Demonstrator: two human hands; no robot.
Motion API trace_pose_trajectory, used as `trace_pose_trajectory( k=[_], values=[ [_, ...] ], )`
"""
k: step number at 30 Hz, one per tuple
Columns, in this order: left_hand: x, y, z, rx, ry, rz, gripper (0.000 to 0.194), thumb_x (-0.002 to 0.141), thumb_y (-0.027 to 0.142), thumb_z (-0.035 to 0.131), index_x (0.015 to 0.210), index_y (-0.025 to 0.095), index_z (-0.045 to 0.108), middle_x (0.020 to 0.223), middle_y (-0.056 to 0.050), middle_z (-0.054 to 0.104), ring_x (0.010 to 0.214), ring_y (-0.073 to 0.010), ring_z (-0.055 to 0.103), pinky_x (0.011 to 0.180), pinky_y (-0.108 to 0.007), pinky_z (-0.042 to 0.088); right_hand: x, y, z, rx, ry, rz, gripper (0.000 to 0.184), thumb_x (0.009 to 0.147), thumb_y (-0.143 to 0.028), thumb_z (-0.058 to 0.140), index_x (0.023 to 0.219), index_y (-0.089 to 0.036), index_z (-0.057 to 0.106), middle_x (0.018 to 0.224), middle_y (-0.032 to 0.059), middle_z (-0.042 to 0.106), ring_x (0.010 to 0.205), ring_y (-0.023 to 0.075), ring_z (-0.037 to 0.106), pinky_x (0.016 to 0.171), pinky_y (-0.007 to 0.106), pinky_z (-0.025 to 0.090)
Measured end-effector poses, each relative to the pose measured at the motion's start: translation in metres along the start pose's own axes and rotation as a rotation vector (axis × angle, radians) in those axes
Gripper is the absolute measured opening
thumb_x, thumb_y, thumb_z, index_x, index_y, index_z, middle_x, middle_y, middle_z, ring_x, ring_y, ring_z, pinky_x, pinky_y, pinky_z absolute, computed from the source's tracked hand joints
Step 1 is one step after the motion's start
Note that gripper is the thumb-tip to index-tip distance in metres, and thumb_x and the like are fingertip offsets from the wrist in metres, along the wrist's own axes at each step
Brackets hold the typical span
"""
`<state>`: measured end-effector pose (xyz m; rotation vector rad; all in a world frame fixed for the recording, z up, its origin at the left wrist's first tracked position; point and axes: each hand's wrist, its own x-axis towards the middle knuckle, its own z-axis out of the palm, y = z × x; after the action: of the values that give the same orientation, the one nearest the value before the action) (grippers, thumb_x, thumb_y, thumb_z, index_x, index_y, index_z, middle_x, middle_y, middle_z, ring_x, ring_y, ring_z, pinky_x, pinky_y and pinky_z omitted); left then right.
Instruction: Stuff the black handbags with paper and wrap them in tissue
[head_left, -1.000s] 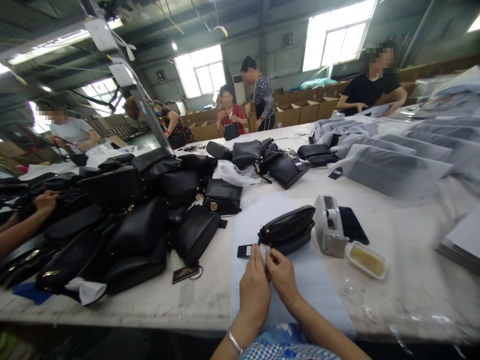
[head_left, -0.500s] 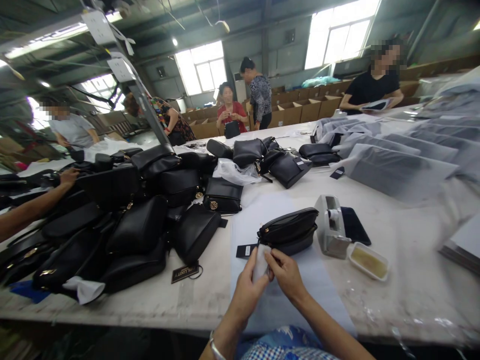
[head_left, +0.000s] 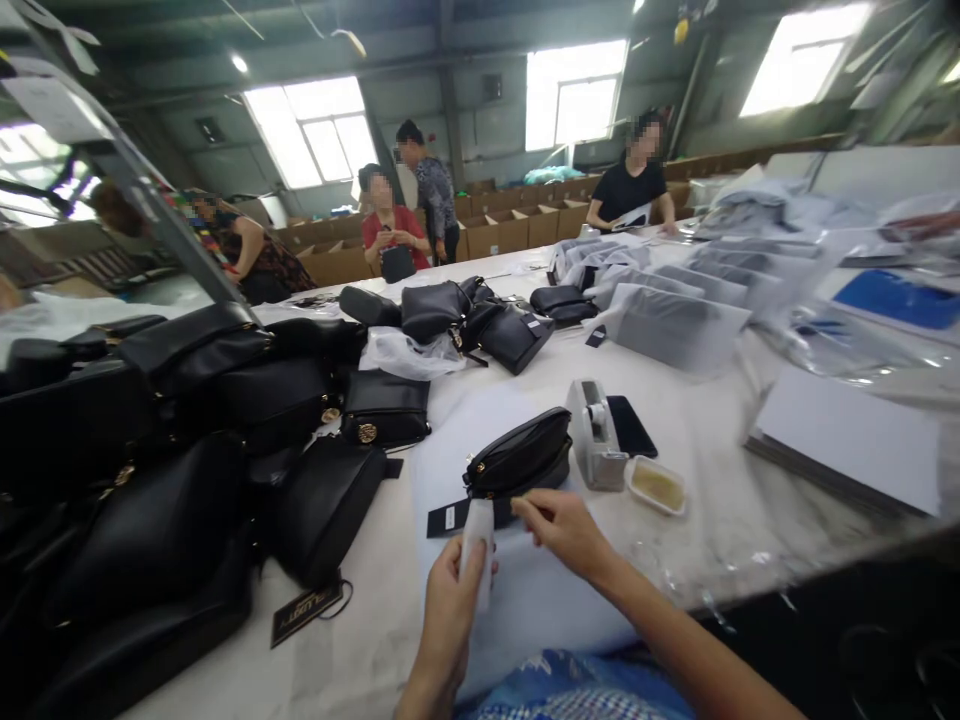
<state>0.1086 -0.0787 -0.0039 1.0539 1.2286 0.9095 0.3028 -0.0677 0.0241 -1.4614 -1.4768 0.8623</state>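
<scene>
White wrapped piece, its wrapping seemingly near complete, is gripped in left hand; right hand pinches, contents indeterminable; black bag, at one o'clock from the piece, lies unwrapped.

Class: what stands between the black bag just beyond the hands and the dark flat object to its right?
In the head view, the pale tape dispenser stands between the black bag and the dark flat object.
</scene>
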Motion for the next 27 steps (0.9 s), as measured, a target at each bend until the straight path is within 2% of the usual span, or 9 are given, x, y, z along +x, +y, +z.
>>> trace_pose_trajectory(
  k=[2,4,6,8,10,13,19,24,27],
  values=[
    [0.002,-0.002,-0.003,0.025,-0.012,-0.018,0.046,0.080,0.056,0.064,0.098,0.013,0.067,0.086,-0.006,0.067,0.073,-0.0179,0.060,0.064,-0.025,0.045,0.001,0.011,-0.042,-0.182,0.342,-0.017,0.035,0.091,-0.048,0.051,0.078,-0.020,0.068,0.068,0.0025,0.067,0.064,0.0177,0.061,0.066,0.028,0.048],
    [0.003,-0.003,-0.005,0.033,-0.032,-0.025,0.047,0.081,0.056,0.063,0.099,0.013,0.066,0.089,-0.006,0.067,0.075,-0.0187,0.061,0.065,-0.026,0.045,0.007,0.031,-0.082,-0.326,0.625,-0.005,0.033,0.088,-0.047,0.054,0.096,-0.020,0.070,0.096,0.0082,0.071,0.090,0.0238,0.065,0.087,0.035,0.047],
    [0.004,-0.003,-0.006,0.035,-0.042,-0.022,0.046,0.081,0.055,0.064,0.100,0.013,0.066,0.090,-0.007,0.067,0.077,-0.0195,0.061,0.067,-0.027,0.046,0.016,0.055,-0.110,-0.396,0.671,0.071,0.035,0.081,-0.048,0.061,0.097,-0.019,0.073,0.122,0.0128,0.064,0.118,0.0304,0.055,0.105,0.042,0.037],
    [0.005,-0.003,-0.007,0.033,-0.045,-0.019,0.045,0.081,0.054,0.063,0.100,0.013,0.065,0.091,-0.006,0.067,0.079,-0.0196,0.061,0.068,-0.027,0.046,0.026,0.078,-0.124,-0.347,0.602,0.207,0.033,0.076,-0.048,0.064,0.086,-0.019,0.077,0.132,0.0137,0.059,0.127,0.0337,0.048,0.110,0.045,0.031],
    [0.006,-0.002,-0.006,0.030,-0.048,-0.028,0.045,0.081,0.054,0.063,0.101,0.014,0.065,0.089,-0.006,0.067,0.079,-0.0194,0.061,0.067,-0.026,0.046,0.032,0.093,-0.124,-0.271,0.548,0.291,0.033,0.076,-0.050,0.064,0.079,-0.021,0.078,0.131,0.0136,0.060,0.124,0.0336,0.052,0.108,0.045,0.034],
    [0.006,0.000,-0.006,0.012,-0.047,-0.048,0.047,0.079,0.056,0.065,0.101,0.014,0.064,0.086,-0.005,0.067,0.076,-0.0189,0.061,0.064,-0.025,0.045,0.033,0.096,-0.116,-0.207,0.586,0.279,0.036,0.079,-0.051,0.061,0.083,-0.020,0.079,0.133,0.0130,0.060,0.122,0.0304,0.055,0.107,0.042,0.036],
    [0.006,-0.001,-0.007,0.016,-0.066,-0.040,0.047,0.079,0.056,0.064,0.101,0.014,0.064,0.078,-0.003,0.065,0.071,-0.0171,0.058,0.063,-0.025,0.045,0.005,0.060,-0.096,0.101,0.779,0.159,0.031,0.075,-0.048,0.072,0.089,-0.021,0.078,0.133,0.0081,0.060,0.123,0.0280,0.054,0.108,0.039,0.039],
    [0.010,-0.008,-0.008,0.017,-0.064,-0.036,0.049,0.079,0.056,0.064,0.105,0.014,0.064,0.082,-0.004,0.067,0.073,-0.0181,0.058,0.065,-0.025,0.045,-0.018,0.058,-0.076,0.606,0.706,0.371,0.035,0.065,-0.048,0.082,0.085,-0.019,0.077,0.096,0.0072,0.074,0.094,0.0227,0.067,0.085,0.033,0.056],
    [0.010,-0.008,-0.008,0.009,-0.073,-0.043,0.048,0.081,0.055,0.064,0.105,0.014,0.064,0.081,-0.004,0.066,0.073,-0.0181,0.058,0.065,-0.025,0.045,-0.021,0.076,-0.069,0.686,0.680,0.459,0.039,0.058,-0.046,0.087,0.080,-0.017,0.076,0.081,0.0065,0.073,0.072,0.0170,0.067,0.069,0.028,0.060]
  ],
)
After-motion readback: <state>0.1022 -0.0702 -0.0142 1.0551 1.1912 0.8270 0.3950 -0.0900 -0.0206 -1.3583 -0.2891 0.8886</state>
